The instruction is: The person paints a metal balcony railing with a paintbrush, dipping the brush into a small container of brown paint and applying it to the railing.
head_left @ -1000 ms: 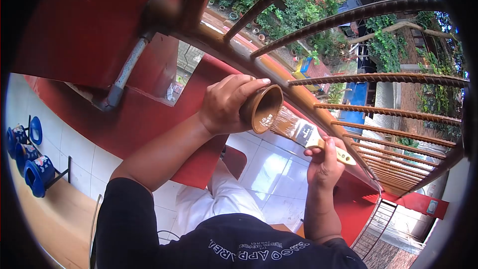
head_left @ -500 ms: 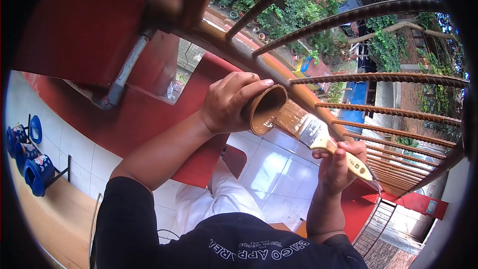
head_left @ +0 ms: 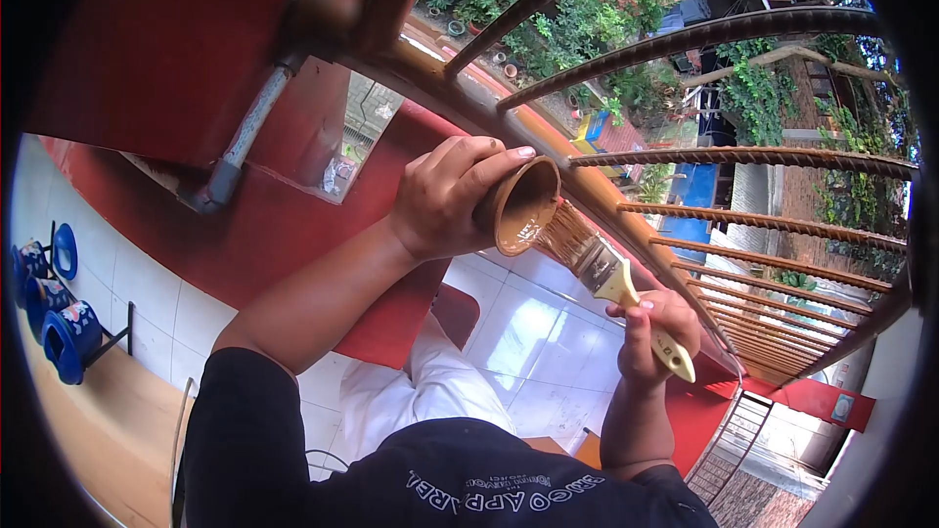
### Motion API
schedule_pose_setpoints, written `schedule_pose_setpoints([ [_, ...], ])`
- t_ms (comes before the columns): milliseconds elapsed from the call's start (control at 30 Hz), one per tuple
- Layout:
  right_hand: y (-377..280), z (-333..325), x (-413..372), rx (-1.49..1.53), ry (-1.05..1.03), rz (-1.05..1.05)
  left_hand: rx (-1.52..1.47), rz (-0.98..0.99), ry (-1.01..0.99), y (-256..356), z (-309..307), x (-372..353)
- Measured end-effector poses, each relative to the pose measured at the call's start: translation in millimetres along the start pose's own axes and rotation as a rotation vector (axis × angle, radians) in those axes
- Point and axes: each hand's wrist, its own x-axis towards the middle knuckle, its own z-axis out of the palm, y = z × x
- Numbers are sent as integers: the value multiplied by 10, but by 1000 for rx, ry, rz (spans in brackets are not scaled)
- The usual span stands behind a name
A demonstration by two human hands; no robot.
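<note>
My left hand (head_left: 448, 194) is wrapped round a small cup (head_left: 516, 227) with brown paint inside, its mouth tilted toward the brush. A flat paintbrush (head_left: 614, 284) with a pale handle and metal ferrule is pinched by its handle in my right hand (head_left: 657, 330). The brown-coated bristles (head_left: 565, 233) meet the cup's rim. Just beyond the cup runs a brown window frame (head_left: 587, 176) carrying ribbed metal bars (head_left: 753, 154).
A red ledge (head_left: 293, 254) lies under my left forearm. A grey-and-white pipe (head_left: 250, 127) rises at the left. Blue containers (head_left: 68, 342) stand on a wooden surface (head_left: 108, 430) at the lower left. White floor tiles (head_left: 533, 323) show below; plants (head_left: 548, 49) grow outside the bars.
The brush has turned to a steeper angle, its handle end swinging down and left with my right hand. My left hand and the cup have shifted slightly up and left.
</note>
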Motion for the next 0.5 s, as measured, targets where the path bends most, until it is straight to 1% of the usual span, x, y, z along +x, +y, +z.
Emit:
schedule_pose_setpoints([
  [33,-23,35,-4,49,29,6,3,-5,3,-7,7,-7],
  [133,-50,104,64,-18,60,-136,-14,-19,-8,-26,36,-37],
  [167,-31,121,26,-48,70,-133,-24,-23,-15,-30,37,-41],
  [267,-82,225,-27,-227,-12,-178,-127,-96,-46,2,11,-10],
  [300,-71,272,-31,-273,-42,-236,-147,-122,-55,14,-4,0],
  [400,-40,346,-85,-319,-153,-314,-186,-190,-85,40,-42,21],
  [433,-54,353,-98,-332,-126,-307,-185,-208,-97,46,-51,20],
  [500,-64,303,-106,-317,-168,-292,-186,-227,-125,44,-62,17],
])
